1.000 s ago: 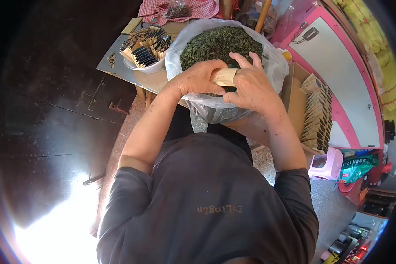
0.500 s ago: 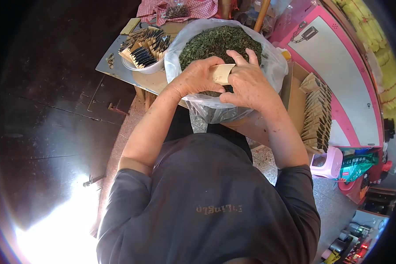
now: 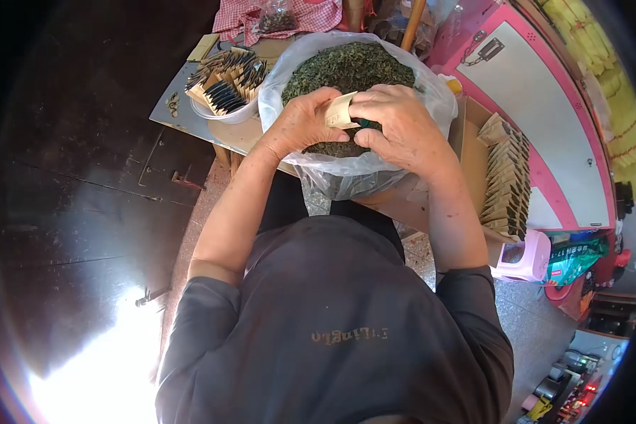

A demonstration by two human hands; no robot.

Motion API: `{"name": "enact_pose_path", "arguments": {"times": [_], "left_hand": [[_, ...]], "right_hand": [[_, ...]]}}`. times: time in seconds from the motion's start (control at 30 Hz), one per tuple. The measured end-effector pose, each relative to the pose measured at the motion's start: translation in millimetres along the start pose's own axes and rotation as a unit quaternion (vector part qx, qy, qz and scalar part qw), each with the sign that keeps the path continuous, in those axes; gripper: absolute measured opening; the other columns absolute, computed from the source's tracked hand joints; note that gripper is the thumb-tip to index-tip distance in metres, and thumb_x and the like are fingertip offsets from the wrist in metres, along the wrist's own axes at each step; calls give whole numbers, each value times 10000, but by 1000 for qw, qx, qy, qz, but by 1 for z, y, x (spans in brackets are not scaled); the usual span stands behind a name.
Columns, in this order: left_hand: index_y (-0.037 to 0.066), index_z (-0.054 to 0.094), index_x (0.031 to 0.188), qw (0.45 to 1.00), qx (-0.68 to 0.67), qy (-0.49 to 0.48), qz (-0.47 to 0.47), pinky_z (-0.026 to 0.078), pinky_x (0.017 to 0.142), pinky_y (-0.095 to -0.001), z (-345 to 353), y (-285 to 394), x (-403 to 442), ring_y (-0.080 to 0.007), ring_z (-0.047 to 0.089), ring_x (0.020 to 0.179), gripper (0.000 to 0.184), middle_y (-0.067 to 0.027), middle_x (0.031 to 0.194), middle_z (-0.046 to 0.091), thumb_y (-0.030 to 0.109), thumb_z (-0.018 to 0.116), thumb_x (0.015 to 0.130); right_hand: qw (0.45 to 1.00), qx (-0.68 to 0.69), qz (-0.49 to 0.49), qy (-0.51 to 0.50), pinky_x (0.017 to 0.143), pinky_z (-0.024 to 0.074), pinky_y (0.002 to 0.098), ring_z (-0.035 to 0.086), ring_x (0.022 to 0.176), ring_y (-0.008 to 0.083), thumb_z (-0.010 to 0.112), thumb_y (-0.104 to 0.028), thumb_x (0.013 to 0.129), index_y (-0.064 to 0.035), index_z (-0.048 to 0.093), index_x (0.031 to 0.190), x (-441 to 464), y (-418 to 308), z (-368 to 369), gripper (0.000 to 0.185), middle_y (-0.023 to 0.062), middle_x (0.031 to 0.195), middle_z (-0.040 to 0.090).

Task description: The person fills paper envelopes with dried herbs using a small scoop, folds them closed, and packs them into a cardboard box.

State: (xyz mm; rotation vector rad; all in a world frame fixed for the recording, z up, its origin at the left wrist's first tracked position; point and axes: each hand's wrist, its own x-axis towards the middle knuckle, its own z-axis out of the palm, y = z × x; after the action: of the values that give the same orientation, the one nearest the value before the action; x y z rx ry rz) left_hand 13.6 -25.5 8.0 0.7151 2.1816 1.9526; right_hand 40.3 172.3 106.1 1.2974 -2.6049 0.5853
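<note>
My left hand (image 3: pixel 306 121) grips a small tan paper packet (image 3: pixel 340 112) between thumb and fingers. My right hand (image 3: pixel 397 126) is at the packet's right side, its fingers curled together at the open edge; a bit of something dark green shows beside its thumb, too small to make out. Both hands are over a clear plastic bag (image 3: pixel 272 92) whose rim is spread wide around a heap of dried green leaves (image 3: pixel 353 67). To the left, a round white tub (image 3: pixel 237 115) holds many tan packets with dark edges (image 3: pixel 225 97).
An open cardboard box (image 3: pixel 466 134) on the right holds a row of packets (image 3: pixel 505 177). Behind are a red checked cloth (image 3: pixel 233 18), a small bag of dark bits (image 3: pixel 277 21) and a wooden stick (image 3: pixel 413 25). A pink and white cabinet (image 3: pixel 537 99) stands at right.
The fingers of my right hand, raised and apart before, are now folded down at the packet. The packet has tilted, and the whole view has shifted slightly.
</note>
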Motion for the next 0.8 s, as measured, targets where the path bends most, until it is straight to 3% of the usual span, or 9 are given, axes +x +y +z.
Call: {"name": "enact_pose_path", "arguments": {"times": [0.13, 0.17, 0.27, 0.33, 0.5, 0.57, 0.63, 0.77, 0.8], "left_hand": [[65, 576, 1139, 1000, 30, 4, -3, 454, 842, -287, -2, -5, 2, -102, 543, 931, 586, 20, 997, 608, 170, 860, 638], [63, 580, 1130, 994, 101, 27, 27, 473, 835, -300, 1, 1, 1, -115, 562, 935, 560, 4, 1016, 615, 150, 847, 646], [54, 580, 1108, 988, 149, 39, 30, 484, 823, -315, 2, -1, -1, -155, 601, 939, 579, -74, 990, 652, 178, 850, 611], [70, 592, 1090, 990, 129, 37, 33, 486, 815, -319, 0, -1, -4, -185, 621, 912, 578, -87, 972, 656, 195, 857, 592], [64, 593, 1073, 997, 55, 34, 36, 488, 798, -291, 3, -15, -1, -152, 609, 875, 565, -57, 937, 655, 210, 864, 599], [61, 592, 1071, 998, 47, 38, 36, 488, 798, -287, 3, -9, -1, -143, 604, 872, 557, -52, 935, 654, 197, 863, 603], [62, 590, 1075, 988, 142, 45, 38, 489, 800, -291, 2, -2, -1, -140, 602, 879, 548, -49, 945, 654, 185, 860, 614], [66, 592, 1088, 994, 86, 40, 46, 491, 800, -296, -1, -5, 0, -144, 606, 878, 563, -52, 950, 655, 196, 862, 611], [69, 591, 1095, 994, 83, 46, 46, 490, 803, -297, -2, -5, -1, -145, 607, 878, 569, -51, 950, 656, 202, 861, 612]], "right_hand": [[998, 3, -26, 53, 871, 405, 421, 570, 921, 314, 616, -142, 684, -29, 644, 956, 3, 2, 2, 296, 104, 979, 648], [998, 8, -37, 49, 871, 405, 421, 570, 921, 314, 616, -142, 684, -29, 644, 956, 2, 1, 0, 296, 104, 979, 648], [999, -9, -20, 44, 844, 412, 422, 571, 906, 326, 602, -178, 703, -24, 643, 943, 5, -3, -2, 288, 126, 944, 646], [999, 3, -29, 32, 834, 413, 420, 569, 901, 329, 598, -190, 707, -22, 643, 942, 13, -8, 5, 292, 135, 931, 642], [998, 52, 24, -40, 824, 410, 421, 570, 905, 318, 660, -172, 678, -48, 670, 913, 14, 1, 18, 266, 129, 915, 653], [998, 53, 22, -37, 829, 413, 426, 570, 904, 325, 663, -171, 675, -40, 670, 911, 13, 0, 19, 269, 135, 917, 652], [998, 56, 20, -31, 841, 420, 435, 571, 901, 339, 671, -167, 669, -26, 669, 906, 14, -2, 21, 276, 145, 920, 649], [997, 55, 46, -40, 837, 438, 409, 576, 921, 361, 646, -206, 686, 5, 645, 958, 13, -6, 10, 344, 164, 967, 631], [999, 22, 40, 6, 856, 440, 394, 586, 948, 340, 643, -191, 695, 4, 644, 976, 12, -9, 8, 342, 166, 1002, 635]]}}
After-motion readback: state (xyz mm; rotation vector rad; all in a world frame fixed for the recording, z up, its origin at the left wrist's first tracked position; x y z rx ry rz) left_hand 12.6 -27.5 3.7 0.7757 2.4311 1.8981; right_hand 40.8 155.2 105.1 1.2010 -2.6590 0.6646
